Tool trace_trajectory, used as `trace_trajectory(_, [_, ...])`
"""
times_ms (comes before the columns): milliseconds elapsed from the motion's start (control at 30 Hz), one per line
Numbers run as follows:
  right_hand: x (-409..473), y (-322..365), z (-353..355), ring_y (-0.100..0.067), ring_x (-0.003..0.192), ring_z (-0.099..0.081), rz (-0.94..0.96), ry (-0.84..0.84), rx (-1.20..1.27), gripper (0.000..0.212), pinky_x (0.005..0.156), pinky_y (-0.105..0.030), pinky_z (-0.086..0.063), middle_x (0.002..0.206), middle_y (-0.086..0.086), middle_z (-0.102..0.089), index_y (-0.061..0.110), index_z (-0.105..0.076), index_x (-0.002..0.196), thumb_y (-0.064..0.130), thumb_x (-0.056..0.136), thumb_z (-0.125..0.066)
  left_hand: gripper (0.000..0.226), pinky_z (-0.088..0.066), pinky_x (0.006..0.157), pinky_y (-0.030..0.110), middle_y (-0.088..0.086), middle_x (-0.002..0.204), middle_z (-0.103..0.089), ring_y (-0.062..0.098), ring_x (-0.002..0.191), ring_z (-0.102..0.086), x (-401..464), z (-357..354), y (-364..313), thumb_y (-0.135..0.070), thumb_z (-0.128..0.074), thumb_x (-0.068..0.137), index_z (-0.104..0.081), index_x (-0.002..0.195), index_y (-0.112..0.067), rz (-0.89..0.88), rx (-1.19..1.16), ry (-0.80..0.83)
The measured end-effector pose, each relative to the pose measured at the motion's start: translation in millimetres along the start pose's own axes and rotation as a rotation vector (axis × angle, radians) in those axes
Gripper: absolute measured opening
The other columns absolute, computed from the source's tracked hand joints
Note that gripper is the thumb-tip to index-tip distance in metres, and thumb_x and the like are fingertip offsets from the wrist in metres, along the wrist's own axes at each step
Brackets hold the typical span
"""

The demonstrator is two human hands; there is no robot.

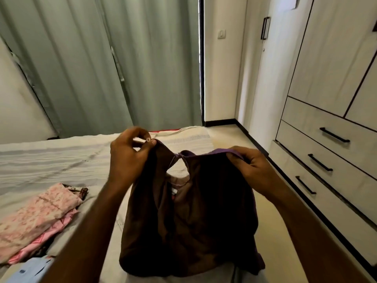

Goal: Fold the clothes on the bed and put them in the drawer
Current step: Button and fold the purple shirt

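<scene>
You're holding a dark brown, thin fabric top with purple edging [204, 217] up by its upper edge, and it hangs between your arms over the near part of the bed with the pale striped cover [61, 160]. Left hand [130, 154] pinches the left shoulder point between thumb and forefinger. Right hand [251, 166] has its fingers curled round the purple-trimmed right shoulder edge. Both are closed on cloth, nothing else in either.

Handling, judged from the drape: light, limp, zero stiffness. It sags in the middle, bunches at the hem and won't hold any shape unsupported. Doesn't look slippery or fragile. The neck opening gapes between your hands, so the two shoulder points are the right holds; keep them level and apart to tension the top edge, otherwise the body twists.

The lower hem looks to rest on or just above the bed near you; can't tell which.

Next call: lay it flat on the bed before folding, since it will collapse mid-air.

A stack of pink patterned folded clothes [38, 219] lies near-left on the bed, well apart from the top. The pale wooden drawers with black bar handles [326, 152] are to your right, all shut.
</scene>
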State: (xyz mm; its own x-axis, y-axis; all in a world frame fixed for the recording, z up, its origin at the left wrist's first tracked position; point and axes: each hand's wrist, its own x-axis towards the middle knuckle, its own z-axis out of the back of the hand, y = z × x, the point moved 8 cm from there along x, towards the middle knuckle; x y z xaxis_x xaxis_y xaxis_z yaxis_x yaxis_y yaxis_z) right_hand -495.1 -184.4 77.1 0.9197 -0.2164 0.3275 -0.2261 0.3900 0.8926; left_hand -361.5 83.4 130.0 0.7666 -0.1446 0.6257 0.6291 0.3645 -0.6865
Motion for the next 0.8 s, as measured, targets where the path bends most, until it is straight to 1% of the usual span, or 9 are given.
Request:
trace_trajectory(133, [-62, -49, -36, -0.004, 0.092, -0.066, -0.06, -0.175, -0.3, 0.028, 0.082, -0.023, -0.054, 0.099, 0.013, -0.069, 0.04, -0.059, 0.112, 0.022, 0.092, -0.067, 0.026, -0.049, 0.061, 0.025, 0.0, 0.065, -0.062, 0.011, 0.063, -0.061, -123, -48, 21, -0.008, -0.083, 0.077, -0.06, 0.068, -0.016, 0.177, -0.143, 0.062])
trace_trajectory(233, [-121, -101, -88, -0.023, 0.092, -0.067, -0.291, -0.1, -0.612, 0.023, 0.072, -0.033, -0.048, 0.093, 0.0, -0.07, 0.042, -0.047, 0.112, 0.052, 0.094, -0.057, 0.024, -0.052, 0.06, 0.026, 0.005, 0.06, -0.066, 0.01, 0.056, -0.062, -220, -96, 58, -0.026, -0.087, 0.06, -0.064, 0.064, -0.021, 0.452, -0.281, 0.201])
trace_trajectory(333, [-169, -132, -110, -0.024, 0.106, -0.063, -0.488, -0.07, -0.694, 0.024, 0.072, -0.031, -0.041, 0.097, 0.0, -0.058, 0.045, -0.048, 0.114, 0.06, 0.096, -0.043, 0.028, -0.049, 0.056, 0.022, 0.009, 0.052, -0.064, 0.007, 0.051, -0.059, -280, -120, 76, -0.041, -0.085, 0.043, -0.067, 0.055, -0.023, 0.607, -0.395, 0.262])
trace_trajectory(400, [-187, -136, -114, -0.02, 0.101, -0.064, -0.582, -0.043, -0.654, 0.015, 0.074, -0.032, -0.048, 0.096, 0.006, -0.055, 0.044, -0.057, 0.098, 0.055, 0.088, -0.055, 0.034, -0.051, 0.06, 0.021, 0.01, 0.055, -0.068, 0.009, 0.054, -0.063, -305, -129, 79, -0.043, -0.09, 0.039, -0.071, 0.056, -0.021, 0.623, -0.454, 0.312])
trace_trajectory(500, [-196, -145, -116, -0.018, 0.068, -0.06, -0.537, 0.04, -0.732, 0.035, 0.047, -0.029, -0.045, 0.076, 0.01, -0.055, 0.037, -0.059, 0.051, 0.049, 0.034, -0.087, 0.036, -0.054, 0.067, 0.019, 0.012, 0.064, -0.073, 0.012, 0.062, -0.069, -319, -132, 75, -0.044, -0.098, 0.039, -0.076, 0.061, -0.026, 0.601, -0.502, 0.367])
trace_trajectory(567, [-198, -140, -114, -0.022, 0.08, -0.064, -0.55, 0.138, -0.735, 0.035, 0.057, -0.024, -0.044, 0.081, 0.006, -0.052, 0.035, -0.065, 0.069, 0.04, 0.048, -0.093, 0.022, -0.053, 0.067, 0.017, 0.011, 0.065, -0.073, 0.009, 0.061, -0.068, -320, -129, 75, -0.017, -0.095, 0.052, -0.077, 0.061, -0.027, 0.595, -0.503, 0.323])
trace_trajectory(633, [-201, -131, -102, -0.018, 0.116, -0.058, -0.505, 0.007, -0.624, 0.022, 0.089, -0.027, -0.045, 0.107, 0.005, -0.052, 0.035, -0.055, 0.11, 0.029, 0.09, -0.063, 0.018, -0.051, 0.066, 0.015, 0.009, 0.064, -0.072, 0.005, 0.06, -0.064, -319, -125, 77, -0.012, -0.082, 0.059, -0.076, 0.061, -0.028, 0.593, -0.481, 0.261])
trace_trajectory(667, [-207, -137, -102, -0.014, 0.122, -0.053, -0.576, 0.019, -0.561, 0.028, 0.096, -0.022, -0.04, 0.116, 0.007, -0.051, 0.039, -0.049, 0.12, 0.025, 0.095, -0.05, 0.016, -0.05, 0.065, 0.015, 0.008, 0.063, -0.07, 0.005, 0.06, -0.061, -319, -123, 77, -0.013, -0.079, 0.059, -0.075, 0.062, -0.028, 0.592, -0.467, 0.241])
trace_trajectory(800, [-217, -138, -113, -0.005, 0.089, -0.046, -0.638, 0.007, -0.472, 0.041, 0.077, -0.01, -0.032, 0.087, 0.016, -0.039, 0.076, -0.045, 0.09, 0.039, 0.076, -0.033, 0.012, -0.045, 0.065, 0.019, 0.004, 0.06, -0.058, 0.005, 0.06, -0.052, -319, -117, 75, -0.016, -0.076, 0.059, -0.07, 0.062, -0.026, 0.625, -0.446, 0.215])
